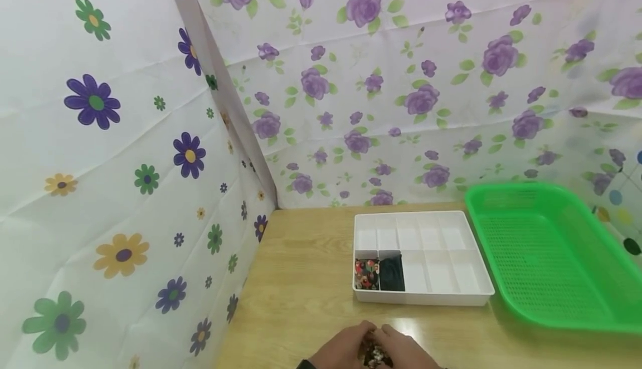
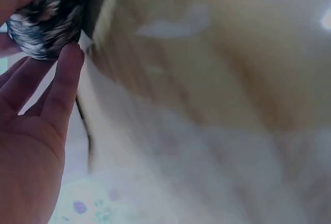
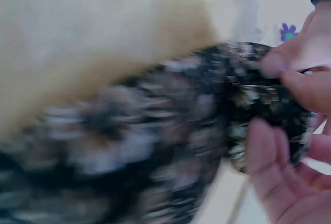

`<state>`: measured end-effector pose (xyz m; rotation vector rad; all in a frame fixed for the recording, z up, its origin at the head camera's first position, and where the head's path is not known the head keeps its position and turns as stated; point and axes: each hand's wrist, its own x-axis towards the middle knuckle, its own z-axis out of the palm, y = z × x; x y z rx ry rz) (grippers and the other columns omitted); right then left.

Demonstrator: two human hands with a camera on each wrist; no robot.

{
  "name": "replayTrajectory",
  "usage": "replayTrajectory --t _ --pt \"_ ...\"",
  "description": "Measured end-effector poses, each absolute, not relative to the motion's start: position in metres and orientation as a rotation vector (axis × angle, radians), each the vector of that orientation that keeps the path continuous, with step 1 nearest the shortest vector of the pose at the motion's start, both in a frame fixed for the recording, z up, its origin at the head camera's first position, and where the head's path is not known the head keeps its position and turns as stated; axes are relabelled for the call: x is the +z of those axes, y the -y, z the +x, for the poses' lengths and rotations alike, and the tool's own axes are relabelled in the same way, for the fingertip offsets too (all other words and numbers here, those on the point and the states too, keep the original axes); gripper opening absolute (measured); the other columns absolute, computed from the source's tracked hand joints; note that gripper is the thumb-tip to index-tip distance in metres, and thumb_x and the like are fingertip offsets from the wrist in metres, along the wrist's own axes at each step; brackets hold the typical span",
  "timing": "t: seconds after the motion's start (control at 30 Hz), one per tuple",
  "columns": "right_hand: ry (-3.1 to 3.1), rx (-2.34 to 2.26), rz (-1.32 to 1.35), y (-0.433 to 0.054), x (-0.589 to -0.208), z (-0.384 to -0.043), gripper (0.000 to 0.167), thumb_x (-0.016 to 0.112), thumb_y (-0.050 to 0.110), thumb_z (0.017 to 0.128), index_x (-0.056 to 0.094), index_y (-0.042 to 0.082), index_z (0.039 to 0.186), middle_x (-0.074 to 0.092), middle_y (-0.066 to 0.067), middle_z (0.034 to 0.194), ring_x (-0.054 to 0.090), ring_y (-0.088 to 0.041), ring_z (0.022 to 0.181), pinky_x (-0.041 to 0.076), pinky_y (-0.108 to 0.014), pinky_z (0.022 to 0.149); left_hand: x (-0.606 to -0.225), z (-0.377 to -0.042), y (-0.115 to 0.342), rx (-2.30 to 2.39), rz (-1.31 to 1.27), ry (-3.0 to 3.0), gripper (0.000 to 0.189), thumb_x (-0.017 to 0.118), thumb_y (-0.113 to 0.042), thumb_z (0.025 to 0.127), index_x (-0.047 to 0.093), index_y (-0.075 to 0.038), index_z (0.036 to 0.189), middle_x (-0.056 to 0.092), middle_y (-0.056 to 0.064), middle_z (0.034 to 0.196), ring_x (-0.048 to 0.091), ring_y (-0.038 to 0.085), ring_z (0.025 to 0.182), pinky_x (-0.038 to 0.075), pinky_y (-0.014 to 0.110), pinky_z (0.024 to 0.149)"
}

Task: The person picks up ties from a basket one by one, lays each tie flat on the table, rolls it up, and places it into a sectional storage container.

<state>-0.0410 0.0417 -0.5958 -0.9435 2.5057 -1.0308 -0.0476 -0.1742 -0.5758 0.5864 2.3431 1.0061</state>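
A dark cloth with a pale floral pattern is between my two hands at the bottom of the head view. My left hand grips it from the left, and my right hand holds it from the other side. In the right wrist view, part of the floral cloth hangs out broad and blurred, while a bunched part is pinched by fingers. The left wrist view has a rounded, rolled part of the cloth against the fingertips. What kind of article it is cannot be told.
Beyond the hands, a white divided tray stands on the wooden table. Two front-left compartments hold a folded red-and-black patterned cloth and a folded dark cloth. To the right is a green plastic basket. Flowered sheets surround the table.
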Motion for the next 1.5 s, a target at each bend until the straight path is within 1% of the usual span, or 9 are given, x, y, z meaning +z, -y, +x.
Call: replayTrajectory --t 0.17,0.33,0.4,0.63,0.9,1.17,1.27,1.4,1.5 --pt "-2.412 -1.224 -0.917 -0.052 -0.602 -0.041 0.030 0.074 0.041 0.095 0.059 0.019 0.108 0.055 0.008 0.099 0.053 0.004 0.083 0.050 -0.022 0.069 -0.576 -0.046 0.174 1.074 0.549 -2.331 0.061 0.090 -0.021 0.081 0.059 -0.017 0.133 0.071 -0.006 0.118 0.062 -0.006 0.096 0.055 0.021 0.083" --pt "-2.503 -0.887 -0.813 -0.040 -0.590 -0.046 0.073 0.075 0.065 0.085 0.059 0.010 0.132 0.058 0.004 0.105 0.058 -0.002 0.084 0.055 -0.030 0.072 -0.573 -0.049 0.170 1.009 0.530 -2.349 0.055 0.091 -0.024 0.081 0.061 -0.021 0.127 0.066 -0.015 0.105 0.056 -0.005 0.085 0.050 0.021 0.074" --pt "-2.533 -0.802 -0.807 -0.036 -0.589 -0.046 0.079 0.076 0.066 0.084 0.057 0.008 0.136 0.057 0.002 0.103 0.057 -0.004 0.080 0.055 -0.031 0.070 -0.573 -0.050 0.169 0.987 0.534 -2.350 0.055 0.090 -0.025 0.081 0.061 -0.021 0.127 0.065 -0.015 0.103 0.055 -0.003 0.083 0.050 0.021 0.073" --pt "-2.607 -1.054 -0.943 -0.046 -0.611 -0.033 0.061 0.075 0.062 0.087 0.057 0.013 0.119 0.051 0.009 0.102 0.050 0.006 0.081 0.052 -0.025 0.066 -0.575 -0.046 0.164 0.962 0.414 -2.348 0.058 0.089 -0.035 0.082 0.061 -0.024 0.131 0.068 -0.012 0.115 0.061 -0.003 0.102 0.055 0.029 0.095" --pt "-2.526 -1.071 -0.743 -0.046 -0.603 -0.031 0.074 0.077 0.067 0.082 0.056 0.014 0.128 0.059 0.005 0.110 0.061 -0.003 0.090 0.058 -0.034 0.075 -0.571 -0.048 0.164 0.880 0.566 -2.389 0.055 0.089 -0.036 0.082 0.061 -0.023 0.127 0.069 -0.013 0.114 0.061 -0.006 0.099 0.055 0.023 0.088" --pt "-2.517 -1.177 -0.642 -0.048 -0.613 -0.030 0.053 0.081 0.056 0.083 0.049 0.018 0.101 0.053 0.006 0.092 0.052 -0.002 0.078 0.046 -0.028 0.065 -0.576 -0.044 0.163 0.930 0.634 -2.436 0.064 0.092 -0.030 0.080 0.058 -0.021 0.134 0.069 -0.009 0.118 0.062 -0.003 0.103 0.054 0.023 0.091" --pt "-2.567 -1.064 -0.758 -0.049 -0.605 -0.037 0.057 0.082 0.056 0.082 0.056 0.012 0.107 0.056 0.003 0.096 0.052 -0.004 0.081 0.049 -0.030 0.069 -0.573 -0.044 0.160 0.932 0.613 -2.443 0.059 0.092 -0.031 0.079 0.060 -0.022 0.128 0.069 -0.010 0.115 0.062 -0.003 0.103 0.055 0.024 0.091" --pt "-2.656 -0.847 -0.856 -0.046 -0.595 -0.039 0.076 0.080 0.064 0.080 0.060 0.006 0.125 0.058 0.002 0.104 0.053 -0.009 0.087 0.054 -0.034 0.076 -0.568 -0.045 0.157 0.899 0.582 -2.414 0.055 0.091 -0.034 0.081 0.060 -0.021 0.125 0.069 -0.012 0.114 0.062 -0.005 0.103 0.055 0.023 0.093" --pt "-2.639 -0.940 -0.849 -0.046 -0.598 -0.037 0.064 0.080 0.052 0.085 0.061 0.008 0.127 0.059 0.004 0.107 0.056 -0.005 0.092 0.056 -0.033 0.080 -0.568 -0.045 0.157 0.906 0.592 -2.415 0.057 0.089 -0.035 0.082 0.059 -0.022 0.128 0.069 -0.012 0.115 0.062 -0.005 0.103 0.055 0.023 0.093"
